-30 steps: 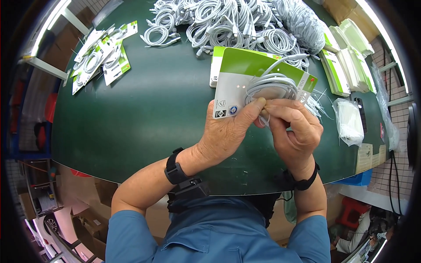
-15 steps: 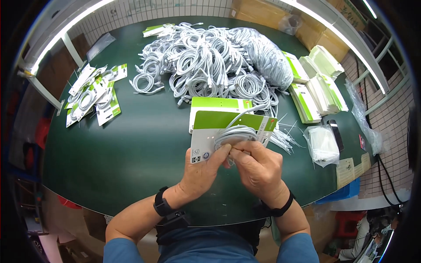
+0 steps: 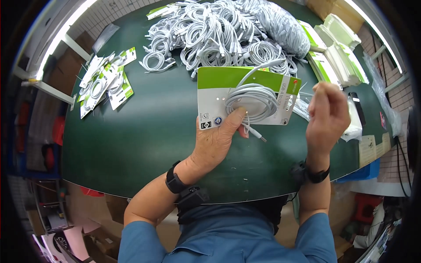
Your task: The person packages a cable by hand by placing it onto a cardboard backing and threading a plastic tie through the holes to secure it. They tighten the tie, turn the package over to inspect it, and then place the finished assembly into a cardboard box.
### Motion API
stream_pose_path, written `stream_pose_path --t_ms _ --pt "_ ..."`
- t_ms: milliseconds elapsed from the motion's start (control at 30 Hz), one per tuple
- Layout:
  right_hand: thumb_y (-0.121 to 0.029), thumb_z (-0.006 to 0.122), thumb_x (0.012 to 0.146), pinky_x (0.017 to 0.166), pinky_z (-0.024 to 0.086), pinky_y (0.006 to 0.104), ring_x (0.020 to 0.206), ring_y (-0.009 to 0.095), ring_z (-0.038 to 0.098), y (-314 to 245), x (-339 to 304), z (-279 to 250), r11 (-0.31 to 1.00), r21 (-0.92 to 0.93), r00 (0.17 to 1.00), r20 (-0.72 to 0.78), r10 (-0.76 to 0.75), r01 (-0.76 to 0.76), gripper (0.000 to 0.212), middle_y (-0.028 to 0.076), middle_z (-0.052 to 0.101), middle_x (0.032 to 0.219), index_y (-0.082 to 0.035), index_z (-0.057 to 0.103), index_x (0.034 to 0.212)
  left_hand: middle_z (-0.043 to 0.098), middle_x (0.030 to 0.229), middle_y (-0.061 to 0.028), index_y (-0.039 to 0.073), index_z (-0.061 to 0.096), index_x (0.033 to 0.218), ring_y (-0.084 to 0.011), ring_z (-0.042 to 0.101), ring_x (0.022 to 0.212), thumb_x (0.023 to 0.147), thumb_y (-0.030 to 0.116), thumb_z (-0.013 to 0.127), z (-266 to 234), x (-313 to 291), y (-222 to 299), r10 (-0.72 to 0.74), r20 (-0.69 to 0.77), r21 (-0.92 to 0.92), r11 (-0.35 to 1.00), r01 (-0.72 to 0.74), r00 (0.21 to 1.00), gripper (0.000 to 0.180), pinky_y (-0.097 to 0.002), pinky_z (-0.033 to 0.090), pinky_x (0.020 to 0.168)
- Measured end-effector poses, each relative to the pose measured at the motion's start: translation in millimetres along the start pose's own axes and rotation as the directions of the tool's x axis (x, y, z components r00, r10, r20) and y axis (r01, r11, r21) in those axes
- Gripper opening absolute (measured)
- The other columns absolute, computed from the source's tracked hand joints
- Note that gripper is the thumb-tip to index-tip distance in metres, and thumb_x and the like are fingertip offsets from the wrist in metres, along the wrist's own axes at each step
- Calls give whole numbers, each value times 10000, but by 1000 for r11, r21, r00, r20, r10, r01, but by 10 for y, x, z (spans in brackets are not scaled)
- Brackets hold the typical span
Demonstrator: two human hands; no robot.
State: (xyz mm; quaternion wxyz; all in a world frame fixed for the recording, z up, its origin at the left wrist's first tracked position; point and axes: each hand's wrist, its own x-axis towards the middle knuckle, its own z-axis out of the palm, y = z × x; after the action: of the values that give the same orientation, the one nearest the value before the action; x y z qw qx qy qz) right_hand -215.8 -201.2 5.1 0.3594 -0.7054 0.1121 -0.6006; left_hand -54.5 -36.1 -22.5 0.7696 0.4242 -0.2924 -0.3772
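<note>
My left hand point(image 3: 215, 139) grips a green and white backing card point(image 3: 211, 97) upright above the table, its thumb pressed on the front. A white coiled cable point(image 3: 264, 108) lies against the card, its thumb-side loops tied at the lower edge by a thin white tie. One plug end point(image 3: 256, 133) hangs below the card; the other end sticks up over its top. My right hand point(image 3: 326, 116) is raised to the right, apart from the card, with its fingers drawn together. Whether anything is pinched there is hidden. Behind it lie loose thin white ties point(image 3: 301, 108).
A large heap of coiled white cables point(image 3: 206, 33) fills the far middle of the green table point(image 3: 131, 153). Several carded cables point(image 3: 103, 85) are piled at the left. Stacks of cards point(image 3: 340, 65), a plastic bag point(image 3: 353, 125) and a dark phone point(image 3: 357, 107) are at the right.
My right hand has let go of the cable and moved right, away from the card. The left hand still holds card and cable. The whole view has shifted.
</note>
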Motion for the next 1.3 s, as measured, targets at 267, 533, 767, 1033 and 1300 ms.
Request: stream_pose_path --t_ms 267,533,767,1033,1300 --pt "-107 661 1026 700 582 294 777 149 692 389 -319 -54 311 441 515 487 705 -842 240 109 742 1052 20 689 1227 687 1048 -144 -40 588 1245 -179 663 734 1017 59 656 92 -119 110 -34 110 -1 999 34 993 257 -324 574 643" --pt "-149 718 978 887 590 329 977 189 716 387 -742 -349 756 109 626 642 443 -646 320 112 759 1150 -11 700 1266 678 1099 -163 -33 555 1313 -205 661 762 1023 43 643 48 -170 48 -84 208 18 996 82 974 313 -342 582 637" --pt "-156 742 951 912 560 301 1035 158 691 162 -606 -371 669 4 513 644 567 -744 295 88 762 1155 -30 732 1218 687 1217 -192 -29 552 1363 -247 724 936 1037 78 622 -15 -198 -1 -100 248 103 992 76 964 350 -339 586 602" --pt "-211 801 909 855 543 280 978 124 662 800 -693 -256 474 323 519 769 372 -819 326 81 739 1112 0 707 1139 702 1202 -207 -51 568 1354 -275 744 980 1018 64 639 -43 -143 35 -130 269 196 977 78 954 362 -337 618 634" --pt "-282 796 917 653 473 216 752 36 559 386 -186 125 785 79 635 641 431 -614 290 -22 640 857 -54 616 913 704 1216 -216 -62 574 1365 -301 747 1025 996 52 650 -29 -145 17 -202 318 198 970 143 926 393 -340 647 666"
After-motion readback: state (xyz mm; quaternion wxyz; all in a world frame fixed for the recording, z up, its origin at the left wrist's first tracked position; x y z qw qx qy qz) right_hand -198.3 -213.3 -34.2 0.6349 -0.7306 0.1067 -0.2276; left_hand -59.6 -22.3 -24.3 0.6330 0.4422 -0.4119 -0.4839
